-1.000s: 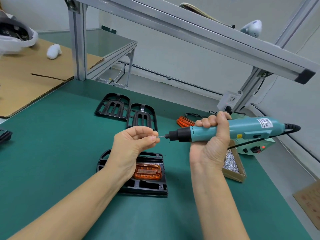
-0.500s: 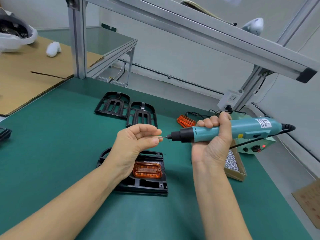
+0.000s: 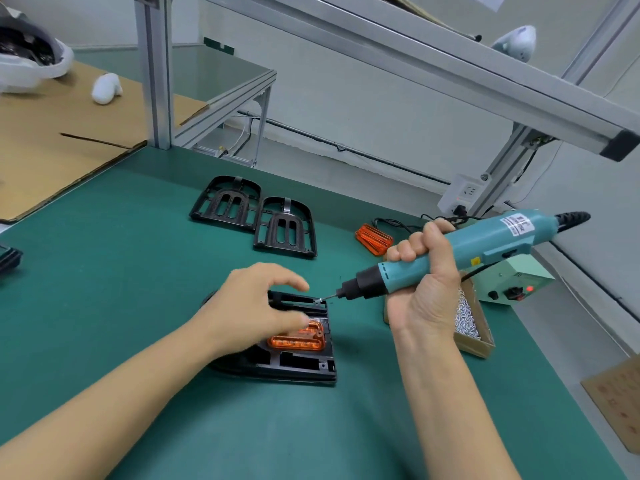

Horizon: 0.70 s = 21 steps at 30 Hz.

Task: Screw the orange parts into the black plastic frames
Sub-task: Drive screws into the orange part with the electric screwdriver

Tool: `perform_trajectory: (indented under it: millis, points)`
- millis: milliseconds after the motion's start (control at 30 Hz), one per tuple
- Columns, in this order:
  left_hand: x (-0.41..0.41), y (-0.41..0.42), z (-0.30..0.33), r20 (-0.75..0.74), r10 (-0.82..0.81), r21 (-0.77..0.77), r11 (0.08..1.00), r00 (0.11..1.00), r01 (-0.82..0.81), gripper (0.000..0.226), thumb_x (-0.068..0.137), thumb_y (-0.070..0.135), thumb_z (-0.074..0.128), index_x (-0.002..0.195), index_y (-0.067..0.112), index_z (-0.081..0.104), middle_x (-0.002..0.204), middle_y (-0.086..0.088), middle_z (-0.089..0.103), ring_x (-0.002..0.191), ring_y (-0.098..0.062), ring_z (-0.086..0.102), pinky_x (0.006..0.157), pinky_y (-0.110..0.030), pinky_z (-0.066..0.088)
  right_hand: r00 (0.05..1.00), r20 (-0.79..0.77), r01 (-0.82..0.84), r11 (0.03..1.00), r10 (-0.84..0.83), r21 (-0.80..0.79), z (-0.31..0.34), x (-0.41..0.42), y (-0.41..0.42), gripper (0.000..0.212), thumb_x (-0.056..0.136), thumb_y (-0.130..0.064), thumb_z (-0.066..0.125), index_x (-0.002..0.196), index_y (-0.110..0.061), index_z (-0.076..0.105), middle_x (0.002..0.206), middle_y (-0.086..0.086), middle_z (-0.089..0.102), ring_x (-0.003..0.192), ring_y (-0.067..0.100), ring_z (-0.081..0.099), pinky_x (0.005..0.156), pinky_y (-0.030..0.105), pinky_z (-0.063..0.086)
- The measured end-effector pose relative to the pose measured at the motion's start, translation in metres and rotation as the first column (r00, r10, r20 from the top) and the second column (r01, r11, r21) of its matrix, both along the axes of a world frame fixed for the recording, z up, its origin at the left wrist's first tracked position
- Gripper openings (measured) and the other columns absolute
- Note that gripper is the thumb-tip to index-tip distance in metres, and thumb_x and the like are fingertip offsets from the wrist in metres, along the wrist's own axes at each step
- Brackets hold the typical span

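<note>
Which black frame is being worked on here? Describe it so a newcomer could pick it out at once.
On the green bench mat, look at the near middle, under the left hand and the tip of the teal electric screwdriver. The worked frame lies there. Unlike the two empty frames farther back, it holds an orange part.

Green bench mat [image 3: 104,306]; cardboard sheet [image 3: 52,143] at far left, small white object [image 3: 105,88] resting on it; aluminium frame post [image 3: 154,71] upright at mat's rear edge; pale green power box [image 3: 512,282] at right, red lamp lit; white wall socket [image 3: 462,195] behind it; cardboard piece [image 3: 620,400] at right edge.
</note>
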State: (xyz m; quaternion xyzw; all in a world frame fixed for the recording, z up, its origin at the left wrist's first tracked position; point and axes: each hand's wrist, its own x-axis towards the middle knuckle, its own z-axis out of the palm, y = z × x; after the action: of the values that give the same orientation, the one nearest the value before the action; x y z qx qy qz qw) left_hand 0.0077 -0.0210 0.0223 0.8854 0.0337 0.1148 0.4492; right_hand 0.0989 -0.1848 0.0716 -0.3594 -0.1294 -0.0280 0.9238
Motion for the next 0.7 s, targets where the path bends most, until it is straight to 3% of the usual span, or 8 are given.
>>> perform_trajectory:
  millis: [67, 167, 333, 700]
  points:
    - [-0.002, -0.002, -0.003, -0.134, -0.097, 0.257, 0.958, 0.986, 0.129, 0.062, 0.057, 0.067, 0.065, 0.111, 0.038, 0.063, 0.124, 0.027, 0.051, 0.126, 0.005, 0.034, 0.113, -0.034, 0.015, 1.000, 0.010, -0.009, 0.998, 0.010, -0.069, -0.004, -0.001, -0.001, 0.021, 0.091, -0.001, 0.053, 0.087, -0.021, 0.053, 0.058, -0.006, 0.043, 0.049, 0.008, 0.042, 0.052, 0.021, 0.041]
    - [-0.004, -0.008, -0.009, -0.182, -0.122, 0.419, 0.888, 0.976, 0.189, 0.073, 0.059, 0.074, 0.066, 0.123, 0.040, 0.056, 0.141, 0.026, 0.034, 0.135, 0.005, 0.015, 0.116, -0.040, -0.006, 0.999, 0.033, -0.037, 0.990, 0.042, -0.139, -0.009, -0.002, -0.003, 0.017, 0.086, -0.003, 0.057, 0.089, -0.020, 0.054, 0.057, -0.005, 0.043, 0.049, 0.009, 0.041, 0.052, 0.021, 0.041]
    - [-0.004, -0.010, -0.011, -0.174, -0.134, 0.453, 0.869, 0.976, 0.200, 0.065, 0.063, 0.071, 0.066, 0.121, 0.044, 0.056, 0.150, 0.019, 0.025, 0.136, -0.001, 0.017, 0.114, -0.038, -0.002, 0.996, 0.060, -0.052, 0.972, 0.068, -0.230, -0.011, -0.001, -0.008, 0.017, 0.082, -0.005, 0.059, 0.093, -0.017, 0.054, 0.057, -0.004, 0.044, 0.048, 0.010, 0.042, 0.052, 0.022, 0.041]
    - [-0.003, -0.011, -0.014, -0.147, -0.155, 0.459, 0.864, 0.977, 0.206, 0.053, 0.064, 0.069, 0.065, 0.112, 0.045, 0.062, 0.150, 0.017, 0.025, 0.134, -0.003, 0.018, 0.109, -0.034, 0.004, 0.992, 0.082, -0.064, 0.949, 0.094, -0.309, -0.010, -0.004, 0.001, 0.017, 0.079, -0.005, 0.061, 0.089, -0.017, 0.056, 0.057, -0.001, 0.043, 0.047, 0.012, 0.041, 0.050, 0.025, 0.040]
